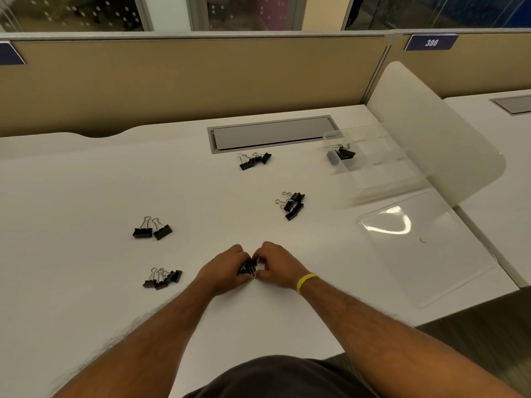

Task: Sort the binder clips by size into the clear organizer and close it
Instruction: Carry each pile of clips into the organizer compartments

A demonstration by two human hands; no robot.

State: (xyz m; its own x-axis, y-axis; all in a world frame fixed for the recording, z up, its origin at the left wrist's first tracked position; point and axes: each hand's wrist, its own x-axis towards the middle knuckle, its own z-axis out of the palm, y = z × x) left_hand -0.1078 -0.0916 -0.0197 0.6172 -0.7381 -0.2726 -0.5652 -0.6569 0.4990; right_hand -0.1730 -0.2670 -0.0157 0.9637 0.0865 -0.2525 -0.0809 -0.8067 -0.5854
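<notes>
Your left hand [227, 268] and right hand [275, 265] meet at lower centre of the frame, low over the surface [86, 182]. Both grips are closed: the fingers of each hand curl round the held clips [248, 268], a small bunch of black folded-steel bodies with one silver wire loop showing beneath. How many clips are in the bunch cannot be told. A yellow wristband [306, 282] circles your right wrist.

Four loose groups of binder clips lie on the surface, each clip a black wedge with bright wire handles:
- the left pair [152, 229], the largest, side by side at centre left;
- the lower-left group [163, 278], overlapping;
- the upper group [254, 160], just below the grey cover;
- the centre-right group [293, 203], piled together.

The clear organizer [373, 165] sits at the right of the frame, transparent rigid plastic, blurred in outline. Its lid [425, 248] lies open and flat toward lower right, glossy, with a bright reflection. The stored clips [343, 153] rest in its upper-left corner compartment.

The surface is smooth, matte white, with rounded edges. A grey cover [273, 135], rectangular, is recessed at upper centre. A tan partition [186, 81] stands behind it; a white divider [431, 130] with rounded corners stands at right. A blue label [431, 42] reads 386. Glass panels run along the top edge.
</notes>
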